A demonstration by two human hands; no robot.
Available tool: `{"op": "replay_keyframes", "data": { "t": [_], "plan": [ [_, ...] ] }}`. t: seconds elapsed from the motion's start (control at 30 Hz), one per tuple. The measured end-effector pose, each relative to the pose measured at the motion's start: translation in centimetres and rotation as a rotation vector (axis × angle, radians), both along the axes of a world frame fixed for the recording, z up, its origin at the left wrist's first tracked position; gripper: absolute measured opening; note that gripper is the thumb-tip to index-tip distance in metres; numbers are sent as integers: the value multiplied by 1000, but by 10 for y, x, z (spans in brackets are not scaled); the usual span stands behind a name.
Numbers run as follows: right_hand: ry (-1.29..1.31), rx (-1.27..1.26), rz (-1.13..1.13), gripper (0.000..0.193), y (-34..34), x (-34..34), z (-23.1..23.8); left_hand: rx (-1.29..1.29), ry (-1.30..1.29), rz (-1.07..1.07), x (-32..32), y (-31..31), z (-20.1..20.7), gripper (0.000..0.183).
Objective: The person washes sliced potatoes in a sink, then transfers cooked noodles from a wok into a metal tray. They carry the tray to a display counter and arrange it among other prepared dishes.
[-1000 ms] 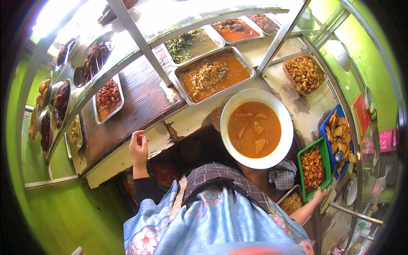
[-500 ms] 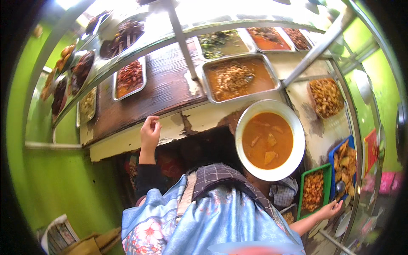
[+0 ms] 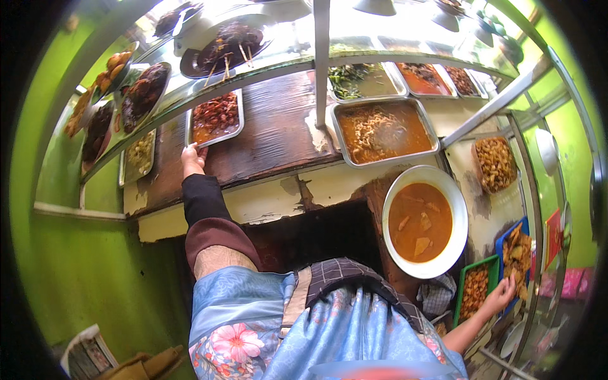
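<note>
My left hand [image 3: 194, 161] reaches forward to the near left corner of a metal tray [image 3: 237, 128] of red chopped food. Its fingers are closed on the tray's rim. To the right, my right hand [image 3: 503, 295] is beside a blue basket [image 3: 502, 251] of brown fried pieces. The fingers there are curled, and what they hold, if anything, is hidden. Next to that hand stands a green basket [image 3: 460, 292] of small orange-brown pieces. A large white bowl [image 3: 461, 218] of orange broth with chunks sits before me, right of centre.
A metal tray [image 3: 437, 144] of shredded food in broth lies behind the bowl. Metal shelf posts [image 3: 322, 69] rise from the counter. Plates of dark skewers [image 3: 228, 47] stand on the glass shelf above. A tub of browned pieces [image 3: 494, 163] is at the right.
My left hand has moved forward and left to the red food's tray and closed on its rim. My right hand has shifted up to the blue basket. The view has turned slightly left.
</note>
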State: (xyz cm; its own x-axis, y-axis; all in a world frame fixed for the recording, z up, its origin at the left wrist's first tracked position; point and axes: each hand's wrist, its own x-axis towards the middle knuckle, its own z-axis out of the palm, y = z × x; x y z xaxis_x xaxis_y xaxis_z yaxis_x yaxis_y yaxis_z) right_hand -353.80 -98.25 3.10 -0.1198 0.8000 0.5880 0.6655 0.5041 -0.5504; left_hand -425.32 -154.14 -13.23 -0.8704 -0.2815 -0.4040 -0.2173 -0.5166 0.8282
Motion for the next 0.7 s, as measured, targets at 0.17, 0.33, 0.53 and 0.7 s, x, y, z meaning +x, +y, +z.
{"op": "replay_keyframes", "data": {
  "t": [0.17,0.33,0.53,0.7],
  "plan": [
    [-74,-54,33,27,-31,-20,-2,106,71,-127,-8,12,3,21],
    [-48,-143,73,27,-55,-33,-5,168,242,-191,22,65,20,27],
    [-100,-165,22,31,-75,-25,-15,325,271,-232,38,147,27,28],
    [-15,-140,-10,31,-86,7,-17,335,329,-285,39,208,15,39]
  ]
}}
